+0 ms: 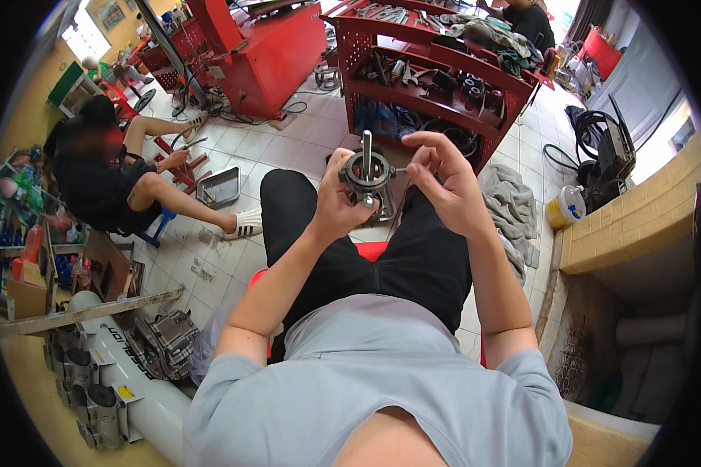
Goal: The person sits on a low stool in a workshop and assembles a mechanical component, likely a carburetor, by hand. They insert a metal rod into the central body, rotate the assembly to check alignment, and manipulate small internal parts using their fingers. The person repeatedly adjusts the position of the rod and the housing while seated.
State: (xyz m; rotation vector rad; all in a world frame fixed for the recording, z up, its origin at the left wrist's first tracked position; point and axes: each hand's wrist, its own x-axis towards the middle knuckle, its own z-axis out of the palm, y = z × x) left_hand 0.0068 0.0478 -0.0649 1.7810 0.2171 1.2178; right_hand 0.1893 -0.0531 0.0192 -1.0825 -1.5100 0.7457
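In front of my lap, my left hand (pixel 337 198) is closed around the left side of a ring-shaped metal part (pixel 381 180). An upright metal rod (pixel 367 152) stands within the ring. From the ring's right side a thin metal screw (pixel 399 170) sticks out. My right hand (pixel 449 183) pinches the outer end of that screw between thumb and fingers, its index finger curved above. Below the ring, between my knees, is a greyish metal piece (pixel 389 204), partly hidden by my left hand.
Ahead stands a red tool trolley (pixel 436 101) with wrenches and parts. A seated person (pixel 101 171) is at the left by a metal tray (pixel 220 187). Grey cloth (pixel 508 210) and a white-yellow bucket (pixel 565 207) lie right; a white cylinder (pixel 132 366) is lower left.
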